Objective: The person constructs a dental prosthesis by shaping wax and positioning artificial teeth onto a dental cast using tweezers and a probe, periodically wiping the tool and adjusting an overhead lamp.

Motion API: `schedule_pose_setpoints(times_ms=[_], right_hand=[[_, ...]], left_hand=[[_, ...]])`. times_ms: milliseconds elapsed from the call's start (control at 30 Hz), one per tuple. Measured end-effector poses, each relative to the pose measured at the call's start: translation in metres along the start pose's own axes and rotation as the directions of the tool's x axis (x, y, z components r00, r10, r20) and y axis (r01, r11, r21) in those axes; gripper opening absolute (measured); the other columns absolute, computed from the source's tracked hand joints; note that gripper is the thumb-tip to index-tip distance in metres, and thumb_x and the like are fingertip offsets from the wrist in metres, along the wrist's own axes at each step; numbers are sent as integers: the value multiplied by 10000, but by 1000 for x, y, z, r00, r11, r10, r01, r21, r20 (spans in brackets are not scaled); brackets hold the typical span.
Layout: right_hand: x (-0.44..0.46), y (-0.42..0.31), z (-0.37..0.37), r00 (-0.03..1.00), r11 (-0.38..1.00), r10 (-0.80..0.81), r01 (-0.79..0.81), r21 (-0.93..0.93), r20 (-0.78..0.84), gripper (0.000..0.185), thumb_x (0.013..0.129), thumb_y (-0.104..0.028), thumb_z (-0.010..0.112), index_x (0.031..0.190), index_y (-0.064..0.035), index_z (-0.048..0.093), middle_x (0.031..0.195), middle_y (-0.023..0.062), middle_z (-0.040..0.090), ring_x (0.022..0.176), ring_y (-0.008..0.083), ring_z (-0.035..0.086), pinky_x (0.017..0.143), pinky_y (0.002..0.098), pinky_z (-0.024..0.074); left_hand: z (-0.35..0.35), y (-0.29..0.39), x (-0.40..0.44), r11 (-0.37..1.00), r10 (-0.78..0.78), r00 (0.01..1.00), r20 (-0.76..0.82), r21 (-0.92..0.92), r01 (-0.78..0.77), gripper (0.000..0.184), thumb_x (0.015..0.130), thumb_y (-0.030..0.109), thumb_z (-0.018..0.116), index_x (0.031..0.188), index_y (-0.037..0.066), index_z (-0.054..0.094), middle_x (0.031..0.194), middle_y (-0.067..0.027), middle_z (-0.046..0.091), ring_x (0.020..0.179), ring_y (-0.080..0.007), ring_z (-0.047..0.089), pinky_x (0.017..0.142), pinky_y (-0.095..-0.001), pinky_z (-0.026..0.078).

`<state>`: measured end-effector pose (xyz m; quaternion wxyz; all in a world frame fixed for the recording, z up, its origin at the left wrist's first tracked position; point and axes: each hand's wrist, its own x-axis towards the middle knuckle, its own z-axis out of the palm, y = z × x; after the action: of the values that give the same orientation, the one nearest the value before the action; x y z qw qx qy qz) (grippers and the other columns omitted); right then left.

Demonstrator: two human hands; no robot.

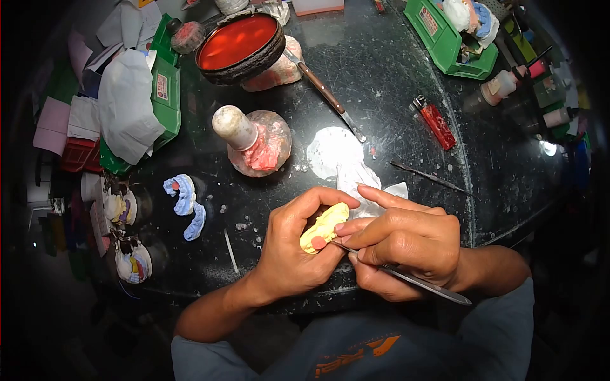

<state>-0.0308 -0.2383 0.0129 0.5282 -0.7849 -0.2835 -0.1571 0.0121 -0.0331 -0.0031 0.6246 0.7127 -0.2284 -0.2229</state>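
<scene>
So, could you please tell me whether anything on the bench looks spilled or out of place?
Pale specks are scattered across the black worktop, some near the wooden-handled spatula, looking like stray residue. The red-filled bowl's outer wall looks crusted.

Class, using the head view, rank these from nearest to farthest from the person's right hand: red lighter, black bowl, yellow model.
1. Yellow model: in the left hand, beside the right hand.
2. Red lighter: farther up, right side.
3. Black bowl: upper left.
</scene>
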Motion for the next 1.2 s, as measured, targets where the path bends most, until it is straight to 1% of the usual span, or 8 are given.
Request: schedule_pose_setpoints(times_ms=[500,600,700,767,900,1000,1100,1200], right_hand=[[0,0,0,999,999,-9,8,37,35,201,744,32,821,825,-60,661,900,118,788,994,299,797,1050,585,544],[-2,-1,4,1000,999,15,-15,43,-12,139,757,27,778,794,-43,665,860,92,760,939,262,799,1009,555,583],[-2,0,4,1000,999,11,-11,40,-9,138,756,30,778,800,-41,669,856,92,760,941,264,799,1003,555,586],[-1,-1,3,1000,999,10,-10,45,-4,137,761,25,783,802,-41,670,861,92,761,943,264,798,1002,553,588],[-2,0,3,1000,999,-5,4,40,11,145,778,7,803,802,-42,668,884,91,762,947,261,796,1000,546,593],[-1,1,-1,998,999,-5,3,42,59,211,759,18,863,836,-50,678,884,116,781,1014,299,791,1030,591,561],[-1,0,-2,997,999,-12,10,32,75,203,768,14,864,822,-46,678,888,119,780,1020,295,789,1031,590,561],[-3,2,4,999,1000,-27,26,11,22,171,782,-31,827,783,-45,657,886,80,752,916,243,796,983,549,603]], left_hand=[[-1,-5,0,995,62,998,2,77,-62,366,820,-39,671,1183,-23,627,1048,-48,657,928,-69,588,801,-232,496],[0,-6,1,992,86,996,1,88,-86,377,816,-37,663,1190,-24,618,1057,-52,655,929,-70,582,800,-232,494],[0,-6,0,996,68,998,10,61,-69,382,813,-39,660,1192,-26,611,1058,-57,652,927,-71,579,796,-233,492],[0,-2,0,999,27,999,25,28,-28,378,814,-41,658,1188,-28,609,1054,-60,650,925,-73,579,793,-233,491],[0,-4,1,997,52,998,24,48,-53,363,819,-46,654,1179,-28,610,1025,-62,646,916,-72,582,788,-233,492],[0,-6,2,995,60,998,27,84,-62,344,829,-39,668,1170,-27,616,990,-59,651,897,-77,594,782,-238,500],[0,-4,2,994,43,999,32,102,-46,324,841,-27,684,1158,-26,624,966,-63,669,886,-87,617,778,-249,513],[0,-4,2,992,63,998,25,112,-65,311,846,-17,691,1150,-27,627,974,-81,696,888,-100,647,777,-264,528]])
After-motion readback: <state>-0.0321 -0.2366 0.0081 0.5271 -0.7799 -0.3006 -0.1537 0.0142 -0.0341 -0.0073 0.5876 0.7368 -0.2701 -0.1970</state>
